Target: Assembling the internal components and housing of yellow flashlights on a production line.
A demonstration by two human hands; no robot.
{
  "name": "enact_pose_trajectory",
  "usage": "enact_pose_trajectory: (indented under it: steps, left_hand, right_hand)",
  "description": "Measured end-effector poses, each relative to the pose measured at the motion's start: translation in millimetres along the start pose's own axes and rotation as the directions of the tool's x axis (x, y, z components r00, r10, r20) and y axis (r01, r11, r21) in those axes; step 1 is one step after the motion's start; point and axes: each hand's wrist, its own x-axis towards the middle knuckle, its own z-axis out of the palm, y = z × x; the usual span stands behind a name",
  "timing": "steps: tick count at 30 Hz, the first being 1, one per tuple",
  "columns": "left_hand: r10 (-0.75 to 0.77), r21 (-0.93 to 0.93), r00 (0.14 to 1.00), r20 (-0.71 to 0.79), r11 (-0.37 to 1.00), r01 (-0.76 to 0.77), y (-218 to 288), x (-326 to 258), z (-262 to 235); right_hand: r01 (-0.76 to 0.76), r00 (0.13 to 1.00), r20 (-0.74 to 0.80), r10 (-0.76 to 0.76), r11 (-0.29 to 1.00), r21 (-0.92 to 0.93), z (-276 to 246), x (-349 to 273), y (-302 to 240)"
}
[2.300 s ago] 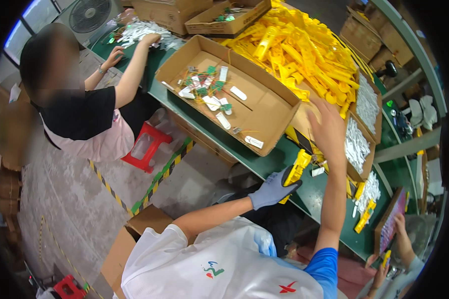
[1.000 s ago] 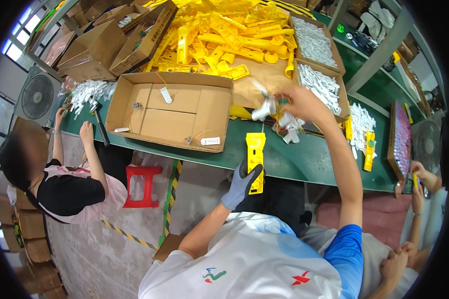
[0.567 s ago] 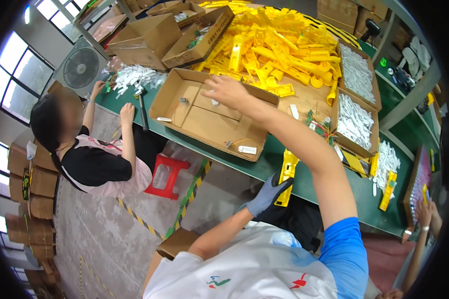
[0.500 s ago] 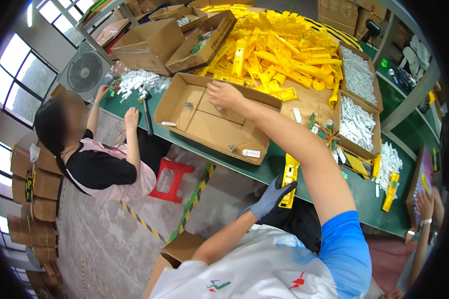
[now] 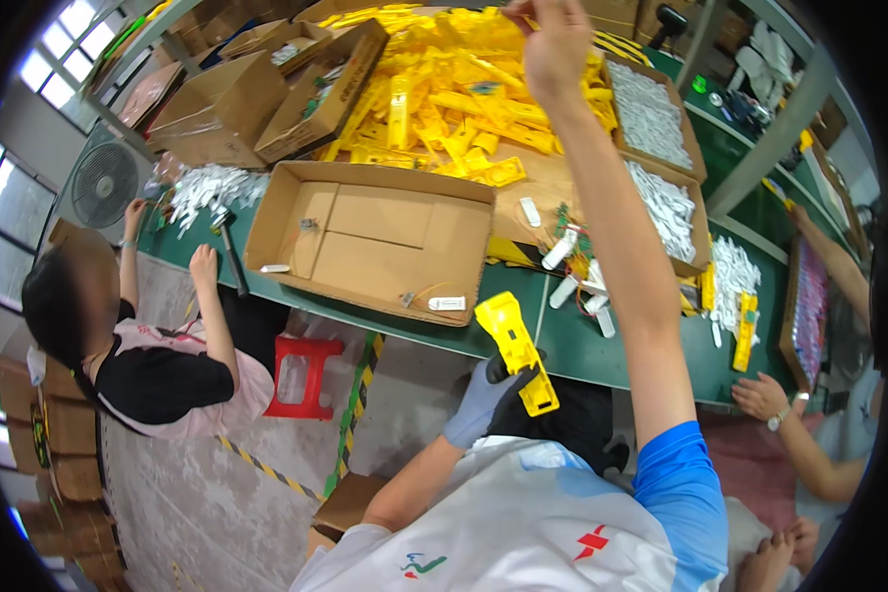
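Green bench (image 5: 602, 350), right hand (image 5: 557, 44) outstretched, left hand (image 5: 483, 400) gripping yellow casing (image 5: 516, 350)

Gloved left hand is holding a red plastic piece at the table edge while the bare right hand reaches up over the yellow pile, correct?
Not quite: the head view shows the plastic piece in the gloved left hand is yellow, not red. The bare right hand does reach over the yellow pile.

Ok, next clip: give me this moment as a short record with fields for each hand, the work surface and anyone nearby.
left hand: grey-gloved, gripping a yellow plastic casing at the table edge
right hand: bare, raised over the heap of yellow plastic parts; grasp unclear
surface: green table with a shallow open cardboard box, nearly bare
nearby: seated person in black top on the left; another person's hand on the right
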Motion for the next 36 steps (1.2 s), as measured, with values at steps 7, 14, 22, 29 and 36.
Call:
enact_pose_trajectory:
  steps: [7, 14, 22, 29, 36]
  left_hand:
    - [0.321, 0.066, 0.833, -0.45, 0.942, -0.328, 29.2, 32.8, 24.1]
    - [0.611, 0.41, 0.703, -0.363, 0.783, -0.468, 11.1, 81.1, 60.1]
    - [0.777, 0.684, 0.629, 0.042, 0.436, -0.585, 7.0, 63.1, 85.5]
    - [0.603, 0.365, 0.741, -0.295, 0.788, -0.496, -3.2, 67.4, 63.3]
    - [0.424, 0.383, 0.894, -0.145, 0.857, -0.345, 13.0, 55.9, 74.7]
  right_hand:
    - [-0.508, 0.847, -0.171, 0.503, 0.673, -0.537, -103.7, -149.4, -139.9]
    - [-0.574, 0.814, -0.352, 0.462, 0.731, -0.368, -141.7, -290.1, -131.1]
    - [-0.474, 0.842, -0.466, 0.271, 0.786, -0.398, -158.2, -305.0, -126.3]
    - [-0.6, 0.762, -0.335, 0.554, 0.799, -0.043, -156.7, -315.3, -143.0]
    - [-0.76, 0.619, -0.201, 0.759, 0.644, 0.094, -185.0, -312.8, -133.4]
